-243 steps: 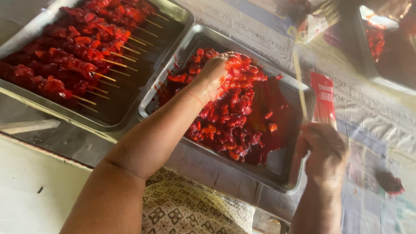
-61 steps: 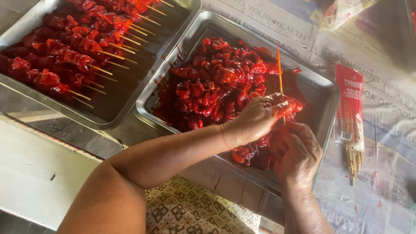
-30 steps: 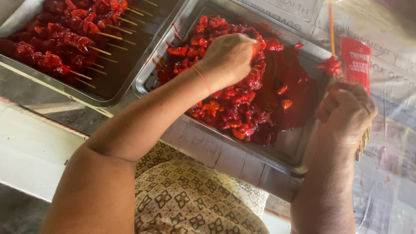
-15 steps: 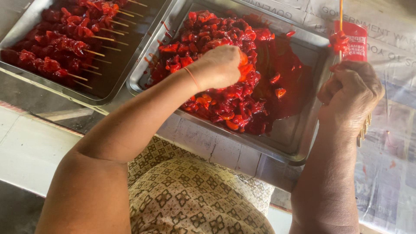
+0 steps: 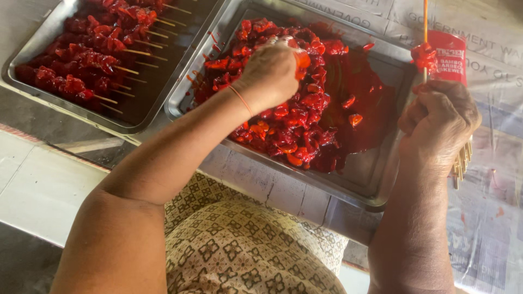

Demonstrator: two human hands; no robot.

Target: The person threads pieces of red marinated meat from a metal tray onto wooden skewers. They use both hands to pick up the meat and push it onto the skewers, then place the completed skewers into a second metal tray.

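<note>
Since half a second back, left hand (image 5: 272,68) has drawn up from the red marinated meat chunks (image 5: 294,117), fingers pinched on one piece. Right hand (image 5: 438,128) fisted round thin bamboo skewer (image 5: 425,32), upright, one chunk threaded. Shallow steel tray (image 5: 376,179) on newspaper-covered counter (image 5: 490,218) holds much loose meat. Far left, second steel tray (image 5: 136,117) carries finished skewers (image 5: 92,60). Roughly half remains.

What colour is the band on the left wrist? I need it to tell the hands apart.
Thin and orange-pink, around the left wrist, seen in the head view.
</note>
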